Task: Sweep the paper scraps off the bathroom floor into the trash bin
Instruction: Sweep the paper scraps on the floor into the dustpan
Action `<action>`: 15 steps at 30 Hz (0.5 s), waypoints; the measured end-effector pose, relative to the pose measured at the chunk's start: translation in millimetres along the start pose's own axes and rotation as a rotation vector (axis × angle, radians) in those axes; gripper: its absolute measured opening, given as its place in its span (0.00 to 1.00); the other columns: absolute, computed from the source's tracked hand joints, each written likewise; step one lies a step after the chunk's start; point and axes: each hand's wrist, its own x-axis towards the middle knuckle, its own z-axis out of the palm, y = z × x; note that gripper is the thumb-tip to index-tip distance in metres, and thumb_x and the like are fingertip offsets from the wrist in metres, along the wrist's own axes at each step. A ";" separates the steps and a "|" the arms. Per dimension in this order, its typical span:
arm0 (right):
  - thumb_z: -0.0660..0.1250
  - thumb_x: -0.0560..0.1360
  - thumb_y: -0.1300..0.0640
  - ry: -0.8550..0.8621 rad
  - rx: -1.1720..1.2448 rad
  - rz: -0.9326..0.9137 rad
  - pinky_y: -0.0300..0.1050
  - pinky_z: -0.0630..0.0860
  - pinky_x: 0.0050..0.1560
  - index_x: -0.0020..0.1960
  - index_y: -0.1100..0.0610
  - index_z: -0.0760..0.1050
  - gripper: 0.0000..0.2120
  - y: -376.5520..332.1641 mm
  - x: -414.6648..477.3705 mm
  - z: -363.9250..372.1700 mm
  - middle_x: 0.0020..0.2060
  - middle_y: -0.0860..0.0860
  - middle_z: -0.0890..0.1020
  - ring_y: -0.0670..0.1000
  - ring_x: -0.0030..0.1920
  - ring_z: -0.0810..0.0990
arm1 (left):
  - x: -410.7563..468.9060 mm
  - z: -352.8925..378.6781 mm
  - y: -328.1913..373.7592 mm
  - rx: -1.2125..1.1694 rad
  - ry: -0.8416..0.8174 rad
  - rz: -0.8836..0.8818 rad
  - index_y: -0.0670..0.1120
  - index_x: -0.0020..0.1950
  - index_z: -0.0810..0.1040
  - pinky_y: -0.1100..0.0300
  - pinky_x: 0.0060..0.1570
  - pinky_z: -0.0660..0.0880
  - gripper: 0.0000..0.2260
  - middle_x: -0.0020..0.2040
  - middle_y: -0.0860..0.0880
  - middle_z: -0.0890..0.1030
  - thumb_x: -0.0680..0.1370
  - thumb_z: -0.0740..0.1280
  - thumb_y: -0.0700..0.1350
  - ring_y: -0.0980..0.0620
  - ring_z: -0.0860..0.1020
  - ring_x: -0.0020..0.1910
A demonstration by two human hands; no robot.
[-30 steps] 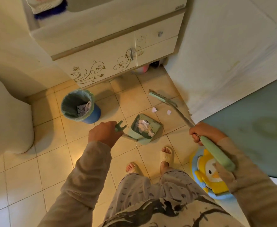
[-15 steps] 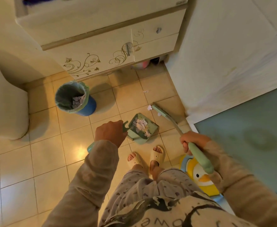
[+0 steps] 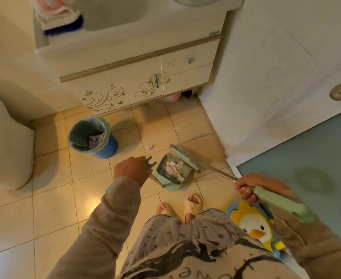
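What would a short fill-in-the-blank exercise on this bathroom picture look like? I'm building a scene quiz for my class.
1. The left hand holds the handle of the ____.
2. The broom head rests at the open mouth of the dustpan, and the broom is held by the ____ hand.
3. The trash bin has a ____ body under its bag.
4. Paper scraps lie ____ the dustpan.

Missing words: dustpan; right; blue; inside

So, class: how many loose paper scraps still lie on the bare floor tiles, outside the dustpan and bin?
2. One scrap lies between the trash bin and the dustpan; another lies nearer the cabinet. Smaller bits may be hidden.
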 end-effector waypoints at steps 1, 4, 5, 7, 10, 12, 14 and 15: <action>0.54 0.77 0.64 0.019 -0.026 -0.018 0.30 0.64 0.15 0.15 0.58 0.68 0.31 -3.4 -1.8 1.7 0.13 0.50 0.68 0.45 0.12 0.68 | -2.1 0.4 -3.3 -0.009 0.002 -0.015 0.51 0.56 0.76 0.58 0.46 0.73 0.13 0.50 0.48 0.82 0.77 0.61 0.56 0.46 0.80 0.50; 0.55 0.76 0.66 0.108 -0.083 -0.086 0.29 0.63 0.16 0.23 0.59 0.64 0.22 -21.6 -4.9 8.9 0.12 0.50 0.68 0.45 0.11 0.67 | -9.5 1.5 -14.5 -0.027 0.015 -0.061 0.51 0.57 0.76 0.57 0.46 0.73 0.14 0.50 0.48 0.82 0.77 0.61 0.56 0.46 0.80 0.50; 0.55 0.76 0.66 0.135 -0.098 -0.108 0.29 0.63 0.16 0.26 0.58 0.63 0.19 -30.0 -5.6 11.2 0.12 0.50 0.68 0.45 0.11 0.66 | -12.0 1.1 -17.7 -0.030 0.024 -0.077 0.51 0.56 0.76 0.58 0.45 0.73 0.14 0.50 0.48 0.82 0.77 0.61 0.56 0.46 0.80 0.49; 0.55 0.76 0.67 0.170 -0.119 -0.150 0.29 0.63 0.15 0.28 0.57 0.62 0.18 -48.1 -6.4 15.1 0.11 0.50 0.68 0.45 0.11 0.66 | -17.1 0.1 -24.7 -0.047 0.027 -0.116 0.50 0.56 0.76 0.58 0.44 0.73 0.14 0.49 0.48 0.82 0.77 0.61 0.56 0.46 0.80 0.48; 0.56 0.74 0.66 0.184 -0.067 -0.258 0.30 0.63 0.15 0.29 0.57 0.63 0.16 -72.0 -3.6 17.1 0.13 0.50 0.69 0.44 0.13 0.67 | -23.8 -0.9 -33.6 -0.101 -0.009 -0.175 0.49 0.55 0.77 0.58 0.45 0.73 0.14 0.49 0.47 0.82 0.77 0.62 0.56 0.46 0.80 0.47; 0.57 0.75 0.64 0.175 0.000 -0.341 0.31 0.64 0.16 0.31 0.58 0.64 0.14 -85.6 2.1 19.0 0.15 0.49 0.71 0.43 0.15 0.69 | -28.0 1.9 -38.0 -0.123 -0.039 -0.205 0.49 0.56 0.77 0.57 0.47 0.74 0.14 0.49 0.47 0.82 0.77 0.62 0.55 0.46 0.80 0.48; 0.58 0.75 0.63 0.162 0.023 -0.391 0.32 0.65 0.17 0.32 0.56 0.66 0.13 -96.4 7.1 26.0 0.17 0.48 0.72 0.42 0.17 0.70 | -32.4 5.8 -41.7 -0.137 -0.048 -0.233 0.49 0.56 0.77 0.56 0.47 0.74 0.14 0.49 0.47 0.82 0.77 0.62 0.55 0.46 0.80 0.47; 0.60 0.74 0.62 0.164 0.009 -0.402 0.34 0.66 0.18 0.31 0.56 0.65 0.13 -100.6 9.1 31.1 0.19 0.48 0.72 0.43 0.19 0.69 | -34.1 7.2 -43.3 -0.144 -0.045 -0.245 0.48 0.56 0.77 0.57 0.46 0.74 0.14 0.49 0.47 0.83 0.77 0.62 0.55 0.46 0.79 0.45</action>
